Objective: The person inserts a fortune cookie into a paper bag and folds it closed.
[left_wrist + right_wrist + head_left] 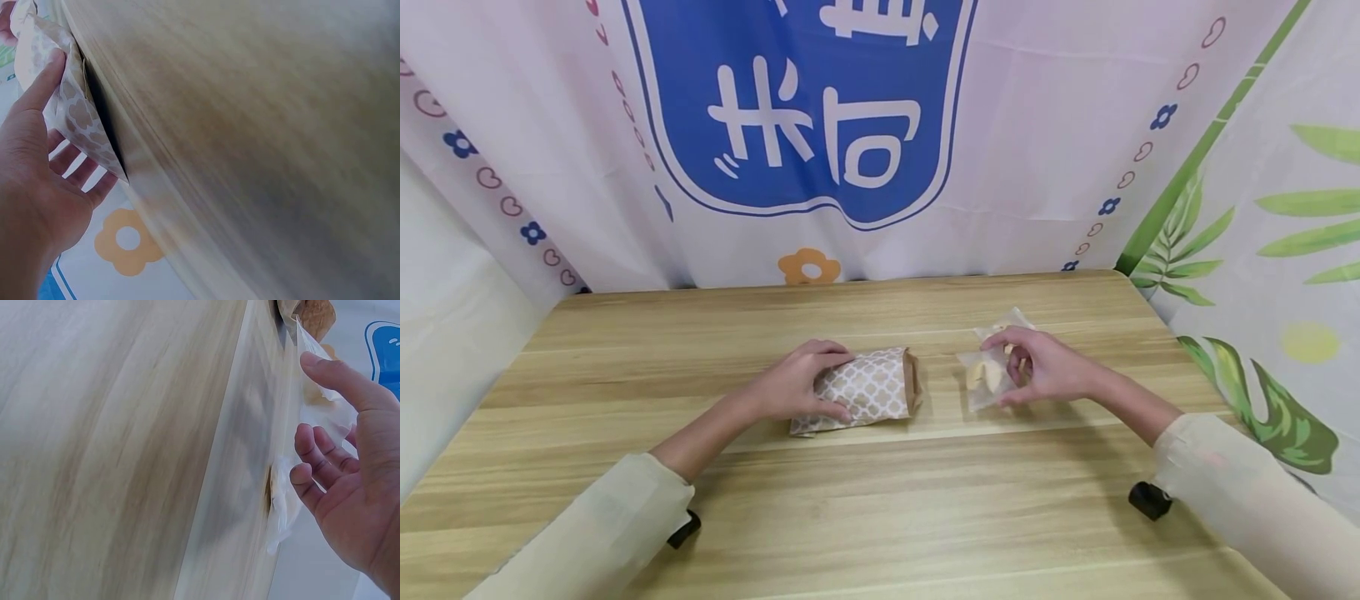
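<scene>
A tan paper bag (pixel 872 385) with a white lattice pattern lies on its side on the table, its open mouth facing right. My left hand (pixel 801 379) grips its closed end, thumb on the near side and fingers on the far side; the left wrist view shows the thumb across the bag (pixel 81 119). To the right, my right hand (pixel 1052 367) pinches a small translucent packet (pixel 983 377) holding a pale yellow piece, perhaps a cookie. Behind those fingers lies a second translucent packet (pixel 1006 321), partly hidden; the right wrist view shows this packet (pixel 286 503) on the table.
The wood-grain table (pixel 880 517) runs back to a printed cloth (pixel 1015 167) with a blue sign. Another cloth with green leaves (pixel 1292 425) hangs along the right side. Dark straps show below both sleeves.
</scene>
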A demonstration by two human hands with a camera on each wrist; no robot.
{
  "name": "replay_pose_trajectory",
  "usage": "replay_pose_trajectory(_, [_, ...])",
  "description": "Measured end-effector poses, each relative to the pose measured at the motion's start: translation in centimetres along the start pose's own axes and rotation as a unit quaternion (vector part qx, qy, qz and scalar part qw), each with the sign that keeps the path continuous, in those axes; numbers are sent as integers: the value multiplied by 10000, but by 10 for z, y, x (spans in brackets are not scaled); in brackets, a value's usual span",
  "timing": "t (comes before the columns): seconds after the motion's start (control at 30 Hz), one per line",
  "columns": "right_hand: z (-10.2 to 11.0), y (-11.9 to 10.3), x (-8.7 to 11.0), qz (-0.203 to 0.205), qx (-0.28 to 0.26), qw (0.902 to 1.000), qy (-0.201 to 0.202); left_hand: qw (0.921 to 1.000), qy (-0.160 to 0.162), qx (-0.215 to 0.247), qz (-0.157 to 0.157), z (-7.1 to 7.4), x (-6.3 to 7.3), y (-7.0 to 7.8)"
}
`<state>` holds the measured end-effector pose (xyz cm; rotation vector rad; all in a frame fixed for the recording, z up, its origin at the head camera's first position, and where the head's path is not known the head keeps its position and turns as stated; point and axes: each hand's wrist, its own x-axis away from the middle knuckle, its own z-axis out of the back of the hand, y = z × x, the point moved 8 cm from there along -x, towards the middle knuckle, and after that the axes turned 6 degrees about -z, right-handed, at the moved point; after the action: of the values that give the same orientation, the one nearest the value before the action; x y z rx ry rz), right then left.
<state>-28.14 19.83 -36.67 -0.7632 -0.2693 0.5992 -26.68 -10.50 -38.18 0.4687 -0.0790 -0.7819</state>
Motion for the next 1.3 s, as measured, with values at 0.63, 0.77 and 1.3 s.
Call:
replay_pose_trajectory(0.63, [-2,-11,-8,58,-115,9997,190,10000,4,-25,0,-1,-1,-1])
replay_pose_trajectory(0.77, [-7,-13,-12,51,-167,9998,132,10000,10,-8,-8,-1,-1,-1])
replay_pose_trajectory(1.3, [-15,-25,-23,58,-214,9997,79,10000,-27,-18,44,0,0,0])
